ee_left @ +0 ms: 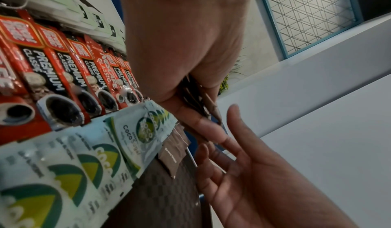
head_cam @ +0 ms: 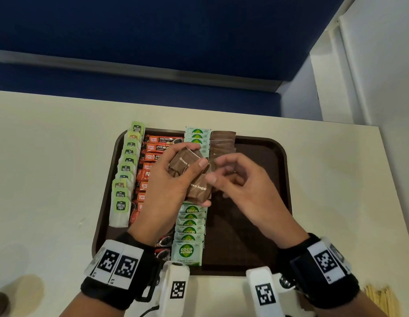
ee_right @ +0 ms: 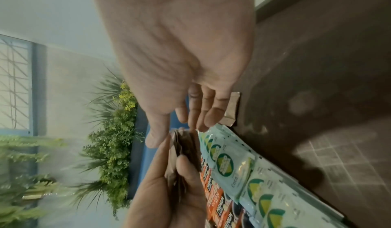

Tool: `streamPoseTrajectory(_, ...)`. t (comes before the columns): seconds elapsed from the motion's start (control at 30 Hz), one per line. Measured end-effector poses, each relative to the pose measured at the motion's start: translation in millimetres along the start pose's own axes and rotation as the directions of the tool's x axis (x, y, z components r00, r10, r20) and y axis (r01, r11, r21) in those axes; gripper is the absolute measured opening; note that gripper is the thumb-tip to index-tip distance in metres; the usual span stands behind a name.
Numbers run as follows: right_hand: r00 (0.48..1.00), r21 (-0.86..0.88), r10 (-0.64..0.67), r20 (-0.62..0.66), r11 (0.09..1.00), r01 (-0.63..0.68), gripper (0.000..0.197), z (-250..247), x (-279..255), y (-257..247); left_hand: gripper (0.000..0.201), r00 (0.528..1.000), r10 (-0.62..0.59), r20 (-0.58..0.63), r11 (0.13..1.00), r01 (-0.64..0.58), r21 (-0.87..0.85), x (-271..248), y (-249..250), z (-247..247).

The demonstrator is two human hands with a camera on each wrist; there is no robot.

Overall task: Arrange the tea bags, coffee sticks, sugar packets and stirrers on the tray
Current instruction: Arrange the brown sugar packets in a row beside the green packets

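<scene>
My left hand [head_cam: 199, 154] grips a fanned stack of brown sugar packets [head_cam: 184, 161] above the middle of the brown tray [head_cam: 267, 156]. My right hand [head_cam: 216, 169] hovers just right of it with loosely curled fingers, its thumb touching the edge of the stack [ee_right: 184, 144]. It holds nothing that I can see. On the tray lie rows of green tea bags [head_cam: 124, 170], red coffee sticks [head_cam: 151, 156], pale green coco sugar sachets [head_cam: 189, 229] and a few brown sugar packets [head_cam: 223, 141] at the far end. Wooden stirrers [head_cam: 379, 298] lie on the table at the near right.
The tray sits on a cream table [head_cam: 50, 156] against a blue partition [head_cam: 153, 30]. A white wall [head_cam: 381, 65] stands at the right. The tray's right half shows bare brown surface. A dark round object [head_cam: 0, 303] sits at the near left edge.
</scene>
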State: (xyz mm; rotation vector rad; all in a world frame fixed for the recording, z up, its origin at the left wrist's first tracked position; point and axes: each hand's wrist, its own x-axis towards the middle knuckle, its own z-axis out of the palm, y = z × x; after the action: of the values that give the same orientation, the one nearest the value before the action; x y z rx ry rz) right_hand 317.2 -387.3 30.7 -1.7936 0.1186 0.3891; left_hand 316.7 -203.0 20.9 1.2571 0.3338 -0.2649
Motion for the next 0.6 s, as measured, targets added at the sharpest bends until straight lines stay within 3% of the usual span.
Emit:
streamPoseTrajectory(0.13, 1.000, 0.074, 0.017, -0.008, 0.997, -0.017, 0.041, 0.7, -3.0, -0.7, 0.030, 1.000, 0.013, 0.026, 1.000, -0.013, 0.019, -0.9, 1.0, 4.6)
streamPoseTrajectory(0.27, 1.000, 0.084, 0.022, -0.021, 0.996, -0.020, 0.027, -6.0, -2.0, 2.2, 0.028, 0.997, -0.038, 0.061, 0.999, 0.037, 0.015, -1.5, 1.9, 2.7)
streamPoseTrajectory(0.43, 0.994, 0.151, 0.078, -0.073, 0.986, -0.066, 0.018, -13.8, 1.2, 6.3, 0.045, 0.995, -0.059, 0.082, 0.998, 0.057, 0.025, -1.3, 0.1, -5.4)
streamPoseTrajectory(0.6, 0.991, 0.194, 0.132, 0.029, 0.972, -0.135, 0.019, -17.8, -0.6, 5.0, 0.048, 0.998, -0.008, 0.058, 0.999, 0.005, 0.054, -1.2, -1.0, -6.2)
